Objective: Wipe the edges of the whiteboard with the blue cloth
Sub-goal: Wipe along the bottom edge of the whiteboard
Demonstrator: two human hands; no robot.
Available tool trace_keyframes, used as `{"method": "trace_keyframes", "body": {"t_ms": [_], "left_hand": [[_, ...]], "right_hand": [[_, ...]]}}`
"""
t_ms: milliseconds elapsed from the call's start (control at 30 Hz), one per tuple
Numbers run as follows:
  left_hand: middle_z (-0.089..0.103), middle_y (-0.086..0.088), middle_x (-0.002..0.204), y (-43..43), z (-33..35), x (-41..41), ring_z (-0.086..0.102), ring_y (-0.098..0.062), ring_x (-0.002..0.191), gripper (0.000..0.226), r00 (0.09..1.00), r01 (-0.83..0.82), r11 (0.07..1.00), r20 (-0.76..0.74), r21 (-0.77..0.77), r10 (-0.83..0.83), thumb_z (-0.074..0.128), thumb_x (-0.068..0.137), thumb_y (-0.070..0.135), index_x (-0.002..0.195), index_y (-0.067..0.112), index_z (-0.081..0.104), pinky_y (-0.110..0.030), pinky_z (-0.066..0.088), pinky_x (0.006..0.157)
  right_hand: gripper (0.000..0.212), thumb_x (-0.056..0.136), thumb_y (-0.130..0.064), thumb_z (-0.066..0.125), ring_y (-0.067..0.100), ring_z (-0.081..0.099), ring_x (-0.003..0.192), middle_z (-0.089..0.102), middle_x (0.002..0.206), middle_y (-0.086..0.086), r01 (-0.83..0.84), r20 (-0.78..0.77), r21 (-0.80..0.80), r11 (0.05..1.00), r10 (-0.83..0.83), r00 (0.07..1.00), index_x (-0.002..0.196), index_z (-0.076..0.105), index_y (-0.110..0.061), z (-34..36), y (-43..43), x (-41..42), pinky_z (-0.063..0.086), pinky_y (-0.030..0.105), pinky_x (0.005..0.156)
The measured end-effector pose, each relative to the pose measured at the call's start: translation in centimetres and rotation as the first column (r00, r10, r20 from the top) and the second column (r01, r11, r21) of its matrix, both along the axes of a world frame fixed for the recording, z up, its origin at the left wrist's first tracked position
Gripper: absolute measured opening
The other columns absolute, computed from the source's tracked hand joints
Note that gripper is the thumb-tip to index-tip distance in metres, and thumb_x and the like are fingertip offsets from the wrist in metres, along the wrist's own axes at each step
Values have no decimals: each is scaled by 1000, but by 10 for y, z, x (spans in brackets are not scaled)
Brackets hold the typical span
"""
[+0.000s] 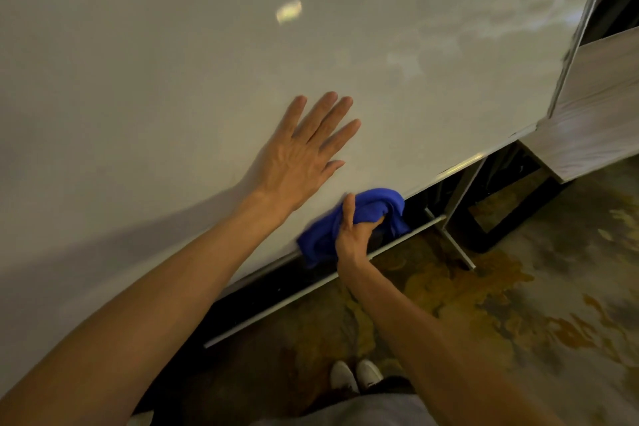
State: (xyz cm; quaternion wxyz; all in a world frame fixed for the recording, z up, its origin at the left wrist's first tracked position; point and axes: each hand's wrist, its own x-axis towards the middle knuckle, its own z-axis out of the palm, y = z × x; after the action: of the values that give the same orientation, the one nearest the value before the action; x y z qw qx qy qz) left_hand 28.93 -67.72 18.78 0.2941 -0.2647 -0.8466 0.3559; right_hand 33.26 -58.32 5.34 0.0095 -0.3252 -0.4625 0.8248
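The right hand (352, 235) grips the blue cloth (349, 221) against the whiteboard's (173, 79) lower edge; left hand (304, 152) flat, open.

We find no readable text anywhere in this view — no letters, numbers, labels or brand marks. The whiteboard (207, 45) carries no writing, only soft glare spots and cloudy reflections. The blue cloth (349, 225) shows no tag or print that we can make out. The white shoes (356, 377) at the bottom edge are too small and blurred for us to tell any logo. The wood-grain panel (594, 107) to the right and the mottled floor (501, 304) bear patterns only — nothing we can read as a sign.
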Motion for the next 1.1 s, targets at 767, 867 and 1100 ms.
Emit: {"method": "trace_keyframes", "body": {"t_ms": [767, 867, 1100], "left_hand": [[-10, -7, 171, -61, 0, 55, -10, -30, 153, 69, 986, -164, 986, 18, -27, 164, 5, 106, 61, 161, 27, -21, -50, -20, 117], [-7, -8, 172, -80, 1, 63, -2, -29, 157, 68, 987, -157, 987, 23, -42, 158, 0, 105, 60, 160, 27, -22, -49, -18, 118], [-12, -8, 171, -118, 1, 83, -2, -29, 157, 69, 990, -135, 990, 42, -33, 136, 1, 105, 60, 161, 28, -22, -49, -19, 117]], "right_hand": [[89, 87, -45, 65, 25, 43, 134, 40, 150, 2, 120, -3, 85, 989, -120, 993, 154, 11, -26, -11, -10, 8, 32, 44, 114], [83, 88, -49, 62, 24, 49, 124, 46, 143, 2, 128, 57, 13, 992, -129, 990, 153, 14, -28, -12, -32, 17, 37, 43, 110], [74, 88, -54, 58, 20, 53, 111, 50, 120, -8, 183, 129, -56, 981, -175, 976, 150, 23, -31, -13, -91, 42, 41, 37, 97]]}}
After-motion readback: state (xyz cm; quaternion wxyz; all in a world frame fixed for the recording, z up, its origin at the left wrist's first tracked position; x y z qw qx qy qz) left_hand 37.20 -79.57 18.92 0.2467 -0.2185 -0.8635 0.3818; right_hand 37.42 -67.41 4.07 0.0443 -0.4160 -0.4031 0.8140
